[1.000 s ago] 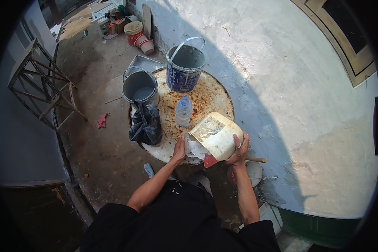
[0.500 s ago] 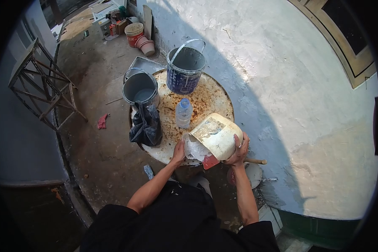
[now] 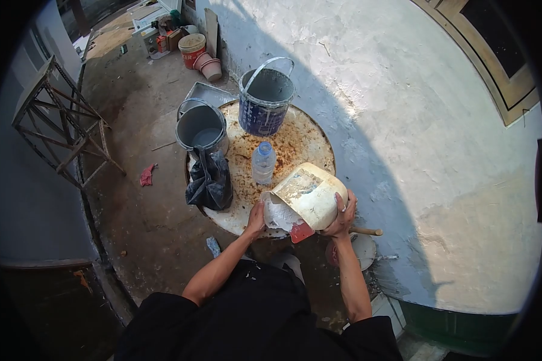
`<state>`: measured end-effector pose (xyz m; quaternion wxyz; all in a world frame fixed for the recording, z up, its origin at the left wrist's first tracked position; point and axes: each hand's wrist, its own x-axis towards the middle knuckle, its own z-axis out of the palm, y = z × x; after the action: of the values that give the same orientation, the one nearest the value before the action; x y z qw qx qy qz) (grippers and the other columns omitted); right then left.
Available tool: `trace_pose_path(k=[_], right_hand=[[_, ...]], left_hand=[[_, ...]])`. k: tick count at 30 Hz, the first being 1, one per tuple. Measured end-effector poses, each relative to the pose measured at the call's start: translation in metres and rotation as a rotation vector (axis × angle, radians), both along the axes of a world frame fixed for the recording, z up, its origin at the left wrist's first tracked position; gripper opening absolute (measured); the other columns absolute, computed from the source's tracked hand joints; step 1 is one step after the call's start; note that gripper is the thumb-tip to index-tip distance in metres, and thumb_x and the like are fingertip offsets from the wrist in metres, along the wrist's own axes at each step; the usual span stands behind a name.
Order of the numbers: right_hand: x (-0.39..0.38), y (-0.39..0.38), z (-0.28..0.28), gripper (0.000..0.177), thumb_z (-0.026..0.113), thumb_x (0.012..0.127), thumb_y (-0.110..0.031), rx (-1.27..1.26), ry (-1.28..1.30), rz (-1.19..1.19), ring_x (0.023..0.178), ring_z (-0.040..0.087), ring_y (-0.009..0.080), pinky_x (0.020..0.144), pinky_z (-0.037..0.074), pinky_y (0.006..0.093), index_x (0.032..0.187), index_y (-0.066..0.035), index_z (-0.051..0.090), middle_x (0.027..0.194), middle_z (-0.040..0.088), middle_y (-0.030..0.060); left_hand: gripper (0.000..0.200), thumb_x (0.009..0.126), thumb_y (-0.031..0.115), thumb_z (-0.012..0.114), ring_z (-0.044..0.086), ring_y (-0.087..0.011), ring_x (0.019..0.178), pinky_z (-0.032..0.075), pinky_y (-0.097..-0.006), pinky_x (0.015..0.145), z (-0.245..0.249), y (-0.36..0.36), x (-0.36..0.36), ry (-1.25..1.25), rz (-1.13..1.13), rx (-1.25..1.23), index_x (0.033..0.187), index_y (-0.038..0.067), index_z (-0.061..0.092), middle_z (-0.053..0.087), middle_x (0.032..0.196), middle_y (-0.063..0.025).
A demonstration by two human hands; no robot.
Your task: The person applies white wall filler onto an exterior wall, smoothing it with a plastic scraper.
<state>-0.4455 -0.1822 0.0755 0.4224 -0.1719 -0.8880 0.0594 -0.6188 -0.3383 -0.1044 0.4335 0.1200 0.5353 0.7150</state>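
Little has moved since the earlier frames: the cream bucket (image 3: 310,194) has been lowered very slightly, and both hands are found in the same places.

**Position.** The cream bucket is held tipped on its side at the near edge of the round rusty table (image 3: 295,141), with its mouth turned toward the person's left.

**Hands.** The right hand (image 3: 343,215) is clasped around the bucket's lower wall, fingers spread, and the weight is carried there. The left hand (image 3: 257,216) is set at the mouth against the white paste (image 3: 279,215). Its fingers are hidden, so its grip cannot be told. A red scraper blade (image 3: 301,231) shows under the bucket between the hands; the hand holding it cannot be determined.

**Progress.** A lump of paste has been gathered at the mouth. Smears remain on the inner wall, so the clearing-out is judged partly done, with the lump not yet removed.

**Clearance.**
- Far side: a water bottle (image 3: 263,161) stands just beyond the bucket.
- Left: a black bag (image 3: 209,177) lies near, with a grey pail (image 3: 202,126) behind it.
- Far edge: a blue pail (image 3: 265,93) is well apart.
- Right: the white wall (image 3: 439,150) closes the space off.
- Near side: open room is left only over the table edge toward the body, so tipped material may be lost to the floor.
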Motion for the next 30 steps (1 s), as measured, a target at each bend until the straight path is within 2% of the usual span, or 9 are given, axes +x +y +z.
trace_pose_path(k=[7,10,16,19,24,28,30], right_hand=[[0.000,0.007,0.003,0.086,0.074,0.065,-0.050,0.010,-0.077,0.010,0.102,0.053,0.0444,0.082,0.045,0.0513,0.137,-0.017,0.041,0.121,0.047,0.0293],[-0.001,0.005,0.002,0.085,0.073,0.065,-0.049,0.011,-0.043,0.008,0.102,0.053,0.0444,0.082,0.045,0.0515,0.137,-0.017,0.041,0.121,0.047,0.0291],[-0.002,0.002,0.000,0.088,0.075,0.062,-0.048,-0.023,-0.033,0.024,0.104,0.052,0.0452,0.084,0.045,0.0516,0.137,-0.015,0.041,0.122,0.046,0.0296],[-0.006,0.002,-0.003,0.087,0.073,0.061,-0.057,-0.015,0.035,-0.004,0.099,0.054,0.0448,0.081,0.045,0.0508,0.132,-0.014,0.047,0.118,0.048,0.0290],[-0.006,0.005,-0.008,0.087,0.074,0.061,-0.055,-0.034,0.062,0.011,0.099,0.054,0.0443,0.081,0.045,0.0510,0.133,-0.015,0.045,0.118,0.048,0.0292],[-0.002,0.004,-0.006,0.084,0.072,0.063,-0.056,-0.035,0.027,0.002,0.100,0.054,0.0447,0.081,0.045,0.0518,0.132,-0.016,0.046,0.119,0.048,0.0297],[-0.002,0.004,-0.013,0.083,0.068,0.067,-0.058,-0.042,0.073,-0.014,0.102,0.053,0.0449,0.084,0.044,0.0519,0.132,-0.011,0.045,0.119,0.048,0.0295]], left_hand=[[0.050,0.103,0.039,0.032,0.054,-0.0181,0.103,0.040,-0.0301,0.093,-0.009,0.002,0.000,-0.085,-0.010,0.050,0.123,-0.003,0.052,0.059,0.113,-0.0117],[0.050,0.104,0.039,0.031,0.054,-0.0180,0.103,0.040,-0.0301,0.094,-0.015,0.002,-0.002,-0.015,-0.016,0.022,0.122,-0.003,0.052,0.059,0.113,-0.0114],[0.049,0.104,0.037,0.031,0.054,-0.0180,0.104,0.039,-0.0300,0.094,-0.014,0.002,-0.001,-0.029,0.011,0.002,0.121,-0.003,0.052,0.059,0.113,-0.0116],[0.049,0.104,0.037,0.030,0.053,-0.0183,0.105,0.039,-0.0301,0.095,-0.009,0.001,-0.002,-0.032,-0.001,0.021,0.122,-0.003,0.052,0.059,0.114,-0.0121],[0.051,0.104,0.038,0.029,0.054,-0.0192,0.105,0.039,-0.0306,0.095,-0.006,0.004,-0.005,0.036,0.011,-0.008,0.123,-0.004,0.051,0.059,0.114,-0.0128],[0.051,0.104,0.038,0.028,0.054,-0.0195,0.104,0.040,-0.0309,0.095,0.000,0.001,-0.001,-0.030,-0.006,0.033,0.124,-0.004,0.050,0.059,0.114,-0.0126],[0.051,0.104,0.038,0.028,0.054,-0.0192,0.104,0.040,-0.0308,0.095,-0.005,-0.001,-0.005,-0.023,-0.033,0.027,0.125,-0.003,0.049,0.059,0.114,-0.0124]])
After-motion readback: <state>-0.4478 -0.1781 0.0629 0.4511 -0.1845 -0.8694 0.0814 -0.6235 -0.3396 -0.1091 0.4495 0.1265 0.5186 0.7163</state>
